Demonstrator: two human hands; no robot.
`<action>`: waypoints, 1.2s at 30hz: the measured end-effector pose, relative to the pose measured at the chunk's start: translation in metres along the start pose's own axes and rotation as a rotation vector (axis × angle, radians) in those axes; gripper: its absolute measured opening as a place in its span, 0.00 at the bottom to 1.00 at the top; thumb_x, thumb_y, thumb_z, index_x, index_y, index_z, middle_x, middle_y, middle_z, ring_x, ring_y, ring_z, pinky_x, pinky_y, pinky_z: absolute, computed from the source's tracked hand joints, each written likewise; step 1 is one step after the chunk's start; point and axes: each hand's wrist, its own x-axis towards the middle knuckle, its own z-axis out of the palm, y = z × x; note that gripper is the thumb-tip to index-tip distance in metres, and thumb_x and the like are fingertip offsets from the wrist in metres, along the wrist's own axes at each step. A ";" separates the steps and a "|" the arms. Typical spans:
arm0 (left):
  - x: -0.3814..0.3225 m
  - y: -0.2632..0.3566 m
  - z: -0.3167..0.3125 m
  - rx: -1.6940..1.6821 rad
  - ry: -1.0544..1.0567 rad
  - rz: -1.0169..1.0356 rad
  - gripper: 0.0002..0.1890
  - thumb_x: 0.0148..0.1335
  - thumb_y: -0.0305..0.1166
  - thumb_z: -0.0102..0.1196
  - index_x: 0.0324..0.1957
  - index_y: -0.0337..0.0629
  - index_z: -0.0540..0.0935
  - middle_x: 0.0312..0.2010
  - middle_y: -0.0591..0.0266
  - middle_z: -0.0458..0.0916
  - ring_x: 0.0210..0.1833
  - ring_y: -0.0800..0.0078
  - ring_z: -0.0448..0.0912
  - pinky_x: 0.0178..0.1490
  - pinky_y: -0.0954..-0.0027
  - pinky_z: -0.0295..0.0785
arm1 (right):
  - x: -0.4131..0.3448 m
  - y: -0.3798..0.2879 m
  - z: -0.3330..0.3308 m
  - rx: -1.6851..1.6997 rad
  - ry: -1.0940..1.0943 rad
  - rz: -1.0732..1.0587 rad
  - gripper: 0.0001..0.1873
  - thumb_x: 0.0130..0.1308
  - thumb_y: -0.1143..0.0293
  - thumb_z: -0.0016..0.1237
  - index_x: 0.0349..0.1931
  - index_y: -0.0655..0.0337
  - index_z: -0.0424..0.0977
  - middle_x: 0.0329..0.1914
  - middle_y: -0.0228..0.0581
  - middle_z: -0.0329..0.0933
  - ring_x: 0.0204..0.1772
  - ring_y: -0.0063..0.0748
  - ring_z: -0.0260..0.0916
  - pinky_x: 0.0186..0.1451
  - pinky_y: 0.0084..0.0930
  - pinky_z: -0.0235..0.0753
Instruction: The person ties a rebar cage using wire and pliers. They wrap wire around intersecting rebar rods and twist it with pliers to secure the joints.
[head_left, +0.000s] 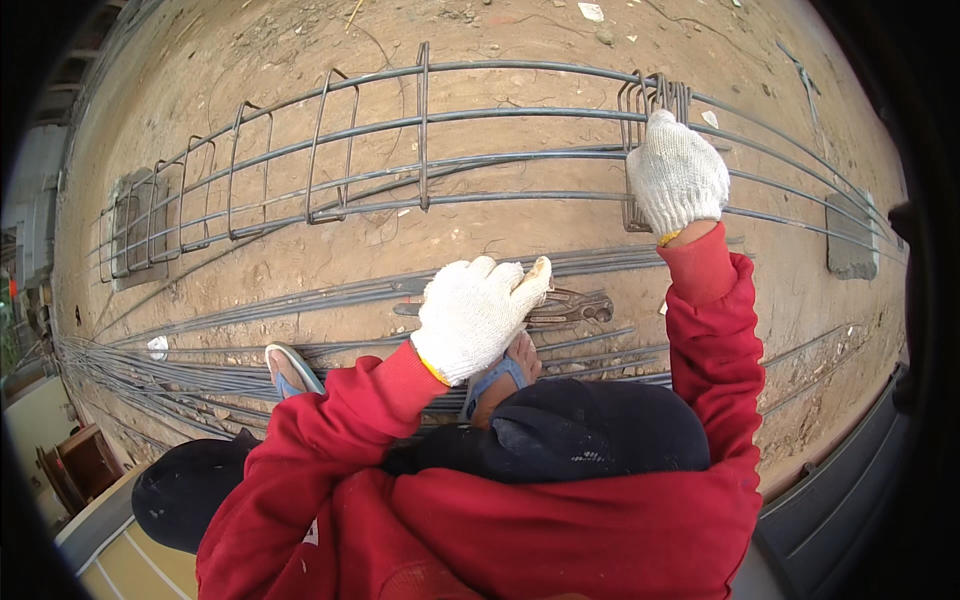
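A long rebar cage (517, 112) lies across the view, its stirrups spaced apart on the left side. Near its right part, several steel stirrups (636, 105) are bunched together on the bars. My right hand (677, 172), in a white knit glove, is closed on this bunch; its fingertips are partly hidden. My left hand (484, 315), also gloved, hovers over the ground in front of me, fingers curled and thumb extended, with no object visible in it. Just right of and beneath it lies a pair of pliers or cutters (574, 306) on the dirt, partly covered by the hand.
Concrete blocks stand under the cage's left end (139, 225) and right end (853, 236). Loose rebar rods (300, 300) fan across the ground around my sandalled feet (289, 371). A dark ribbed panel (836, 487) is at the lower right.
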 end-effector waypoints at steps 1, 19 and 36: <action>0.007 0.002 -0.004 0.001 0.039 0.010 0.28 0.47 0.36 0.64 0.55 0.51 0.81 0.32 0.69 0.80 0.33 0.69 0.79 0.35 0.66 0.73 | 0.001 -0.005 0.000 0.027 0.002 -0.003 0.07 0.60 0.71 0.49 0.36 0.62 0.77 0.28 0.50 0.82 0.34 0.50 0.82 0.36 0.40 0.81; 0.081 -0.017 0.020 -0.117 0.216 -0.025 0.35 0.39 0.33 0.72 0.56 0.46 0.80 0.40 0.64 0.78 0.45 0.63 0.77 0.45 0.60 0.72 | -0.048 0.019 -0.043 0.609 -0.135 -0.369 0.29 0.46 0.68 0.70 0.51 0.61 0.78 0.46 0.43 0.80 0.50 0.48 0.77 0.53 0.38 0.78; 0.070 -0.026 0.017 -0.163 0.231 -0.139 0.38 0.38 0.35 0.74 0.57 0.42 0.79 0.43 0.58 0.80 0.48 0.57 0.79 0.53 0.57 0.72 | -0.052 0.020 -0.017 0.456 -0.091 -0.478 0.26 0.46 0.79 0.60 0.51 0.59 0.78 0.43 0.40 0.78 0.47 0.47 0.74 0.52 0.42 0.72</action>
